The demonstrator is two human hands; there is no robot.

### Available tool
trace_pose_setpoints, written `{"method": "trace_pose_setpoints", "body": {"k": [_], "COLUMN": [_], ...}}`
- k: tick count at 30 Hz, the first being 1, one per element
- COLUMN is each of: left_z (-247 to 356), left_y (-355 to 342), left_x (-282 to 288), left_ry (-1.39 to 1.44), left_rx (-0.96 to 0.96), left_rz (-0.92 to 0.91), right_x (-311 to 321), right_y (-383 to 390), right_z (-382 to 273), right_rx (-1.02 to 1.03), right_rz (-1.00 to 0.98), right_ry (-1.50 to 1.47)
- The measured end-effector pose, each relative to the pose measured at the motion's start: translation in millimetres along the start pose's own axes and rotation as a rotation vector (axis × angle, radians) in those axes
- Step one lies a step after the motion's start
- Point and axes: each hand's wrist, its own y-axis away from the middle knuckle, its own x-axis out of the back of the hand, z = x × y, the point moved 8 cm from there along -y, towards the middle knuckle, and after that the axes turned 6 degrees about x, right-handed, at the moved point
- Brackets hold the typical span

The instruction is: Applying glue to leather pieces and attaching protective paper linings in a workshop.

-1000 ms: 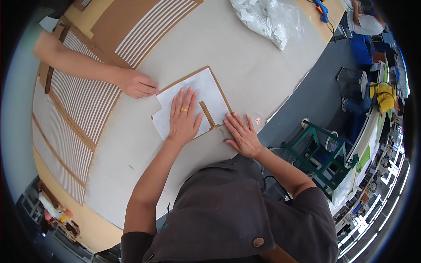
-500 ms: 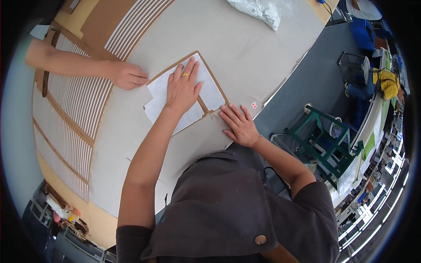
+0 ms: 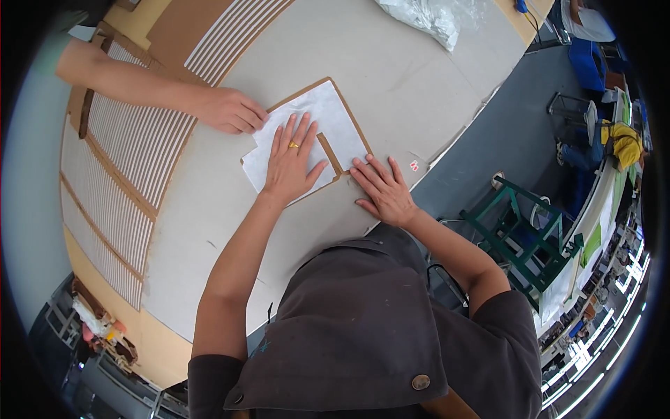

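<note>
A brown cardboard piece with a white sheet on it [image 3: 336, 119] lies tilted on the grey table top [image 3: 433, 98]; a brown slot shows through the white. My left hand [image 3: 292, 159] lies flat on the sheet, left of the slot, fingers stretched out, a yellow ring on one. My right hand [image 3: 384, 192] rests with fingers spread at the piece's lower right corner, fingertips on or just beside it. A co-worker's hand [image 3: 230, 110], fingers bent, is at the piece's upper left edge; whether it grips that edge I cannot tell.
Striped cardboard sheets [image 3: 122, 181] cover the left of the table. A clear bag of white pieces [image 3: 419, 17] lies at the far side, near a blue-handled tool [image 3: 522, 7]. A green metal frame [image 3: 516, 230] stands on the floor at right; other people are beyond.
My left hand moved up toward the piece's far edge, then back down toward its middle. My right hand stays near the corner. The co-worker's hand stays at the left edge. The view has shifted slightly.
</note>
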Motion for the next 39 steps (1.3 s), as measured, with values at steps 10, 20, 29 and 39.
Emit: {"method": "trace_pose_setpoints", "body": {"k": [10, 20, 29, 39], "left_z": [-2.9, 3.5, 7.0, 6.5], "left_y": [4.0, -8.3, -16.5, -20.0], "left_x": [-12.6, -6.2, -20.2, -20.9], "left_ry": [-0.037, -0.045, -0.053, -0.041], "left_rx": [0.044, -0.010, 0.004, 0.014], "left_rz": [-0.071, 0.001, -0.027, -0.033], "right_x": [19.0, 44.3, 34.5, 41.5], "right_y": [-8.1, -35.2, -39.6, -43.3], "right_z": [11.7, 37.8, 36.1, 39.2], "right_rx": [0.006, -0.337, -0.356, -0.333], "right_rz": [0.087, 0.419, 0.367, 0.333], "right_ry": [0.045, -0.042, -0.035, -0.065]}}
